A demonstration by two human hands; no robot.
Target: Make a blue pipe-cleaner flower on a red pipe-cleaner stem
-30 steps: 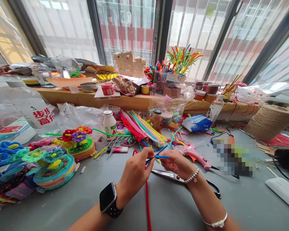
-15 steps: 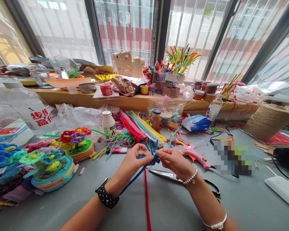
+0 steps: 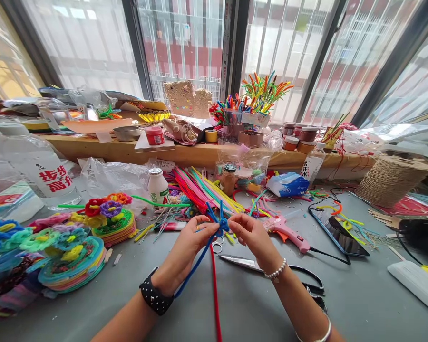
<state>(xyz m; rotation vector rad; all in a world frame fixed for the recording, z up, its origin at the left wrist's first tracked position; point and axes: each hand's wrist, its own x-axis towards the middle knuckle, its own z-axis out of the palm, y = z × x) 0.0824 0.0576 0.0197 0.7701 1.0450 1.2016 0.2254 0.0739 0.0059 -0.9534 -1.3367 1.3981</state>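
A blue pipe cleaner, looped and twisted into a small bunch at its upper end, is held over the middle of the table. My left hand pinches it just below the loops, and its long tail hangs down past my wrist. From the other side, my right hand is closed, thumb and fingertips at the right edge of the loops. Below them, a red pipe cleaner runs toward me. Large scissors lie partly behind my right hand and forearm.
Pipe-cleaner flowers crowd the left side near a big water bottle. Behind my hands are loose pipe cleaners and a white bottle. On the right lie a pink glue gun, a phone and a twine spool.
Both hands have shifted slightly left in view with the blue pipe cleaner. The right fingers have moved a little away from the middle of the loops, showing more of them.
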